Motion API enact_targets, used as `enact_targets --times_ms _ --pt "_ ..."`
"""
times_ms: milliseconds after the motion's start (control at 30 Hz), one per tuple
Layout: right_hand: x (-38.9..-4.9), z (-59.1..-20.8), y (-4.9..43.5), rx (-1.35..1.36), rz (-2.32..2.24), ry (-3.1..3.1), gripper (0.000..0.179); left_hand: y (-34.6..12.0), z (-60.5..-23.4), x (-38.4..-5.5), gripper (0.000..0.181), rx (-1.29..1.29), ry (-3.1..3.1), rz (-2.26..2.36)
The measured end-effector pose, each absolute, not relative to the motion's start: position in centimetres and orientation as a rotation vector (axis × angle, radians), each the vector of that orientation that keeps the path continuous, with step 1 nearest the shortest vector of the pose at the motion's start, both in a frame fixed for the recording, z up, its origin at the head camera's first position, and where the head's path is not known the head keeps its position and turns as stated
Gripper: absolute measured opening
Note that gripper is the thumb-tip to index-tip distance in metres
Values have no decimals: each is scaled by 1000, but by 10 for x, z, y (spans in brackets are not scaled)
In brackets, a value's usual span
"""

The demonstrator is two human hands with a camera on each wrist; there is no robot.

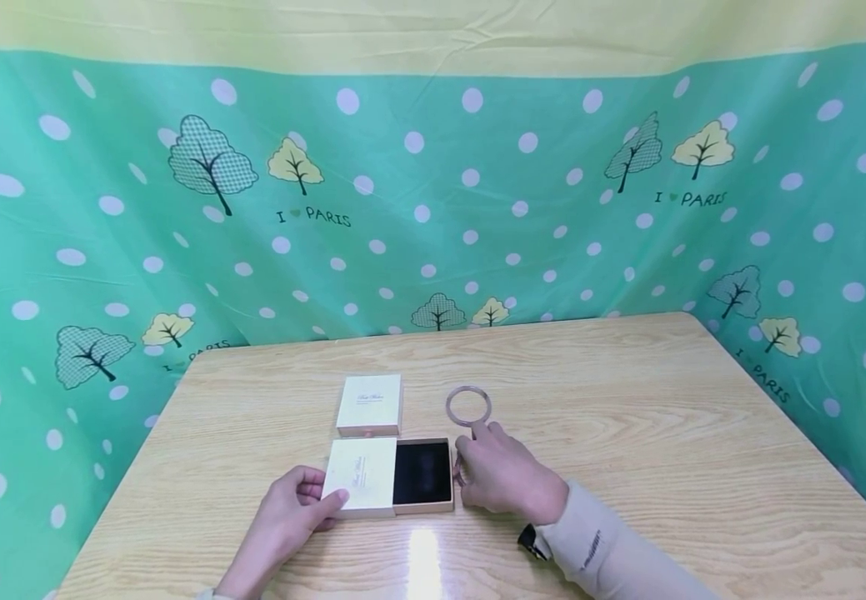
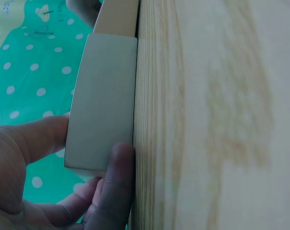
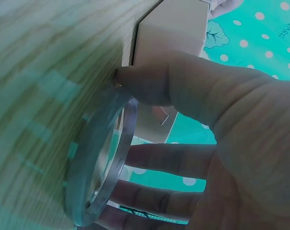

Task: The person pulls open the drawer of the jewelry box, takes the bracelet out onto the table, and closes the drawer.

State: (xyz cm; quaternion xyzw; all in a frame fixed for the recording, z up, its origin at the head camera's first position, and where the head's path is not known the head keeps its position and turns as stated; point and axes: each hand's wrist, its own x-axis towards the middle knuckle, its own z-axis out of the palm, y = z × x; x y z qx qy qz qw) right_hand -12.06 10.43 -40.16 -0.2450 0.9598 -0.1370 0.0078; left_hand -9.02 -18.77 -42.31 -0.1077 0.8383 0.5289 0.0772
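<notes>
A white sleeve box (image 1: 361, 477) lies on the table with its drawer (image 1: 423, 508) slid out to the right, showing a black lining (image 1: 422, 473). My left hand (image 1: 293, 508) holds the sleeve's left end, thumb on top; the left wrist view shows a fingertip (image 2: 121, 160) against its side wall. Just right of the drawer, my right hand (image 1: 503, 471) grips a pale, glossy bangle (image 3: 128, 127) between thumb and fingers, mostly hidden by the hand in the head view. Another bangle (image 1: 448, 407) lies flat beyond the right knuckles.
Behind the opened box stands a second white box (image 1: 369, 400) with small lettering, its drawer in. The wooden table (image 1: 628, 392) extends to the right. A green dotted curtain (image 1: 402, 183) hangs along the back and sides.
</notes>
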Motion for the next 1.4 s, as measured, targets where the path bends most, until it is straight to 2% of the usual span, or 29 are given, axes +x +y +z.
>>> enact_targets --times_ms 1400 --pt "-124 -396 104 -826 -244 3073 23 -188 -424 -90 47 -300 2509 1589"
